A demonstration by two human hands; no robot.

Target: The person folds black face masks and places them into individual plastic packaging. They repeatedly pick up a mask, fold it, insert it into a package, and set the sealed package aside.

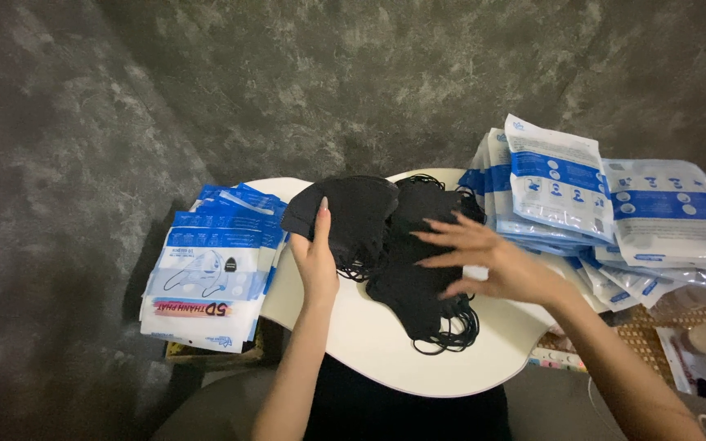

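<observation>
My left hand point(315, 255) grips the near edge of a stack of black face masks point(351, 214), held slightly lifted over a small white round table point(386, 347). Beside it lies a loose pile of black masks point(422, 282) with tangled black ear loops. My right hand point(484, 260) hovers over that pile with fingers spread, fingertips touching the masks, holding nothing.
A stack of empty blue-and-white mask pouches point(210, 273) lies at the table's left edge on a low crate. A bigger heap of filled blue-and-white pouches point(590, 200) sits at the right. A woven mat point(655, 335) and grey concrete floor surround the table.
</observation>
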